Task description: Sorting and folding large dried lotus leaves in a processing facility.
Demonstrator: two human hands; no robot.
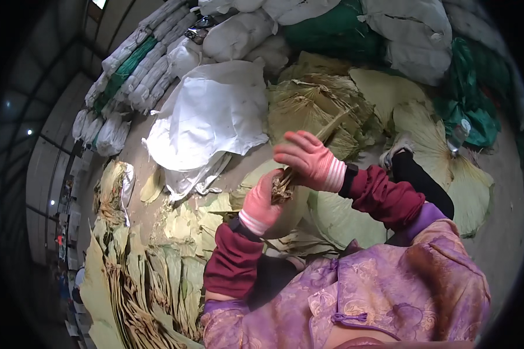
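Note:
A bundle of dried leaves point(284, 185), gathered at its stem ends, is held between my two gloved hands. My left hand point(264, 203), in a pink knit glove with a white-striped cuff, grips the stem ends from the lower left. My right hand point(308, 161), gloved alike, lies over the bundle from the upper right; its fingers are raised and slightly blurred, its thumb side hidden. A folded leaf part point(332, 126) extends beyond the right hand. Large flat pale-green leaves point(347, 218) lie below my hands, and a brownish pile of dried leaves point(305, 104) is beyond them.
A white woven sack point(214, 113) lies ahead. Stacked leaf bundles point(153, 288) are at lower left, a smaller bundle point(113, 187) above them. Filled white sacks point(240, 35) and green sacks point(336, 30) line the back. A clear plastic bottle point(458, 136) stands at right.

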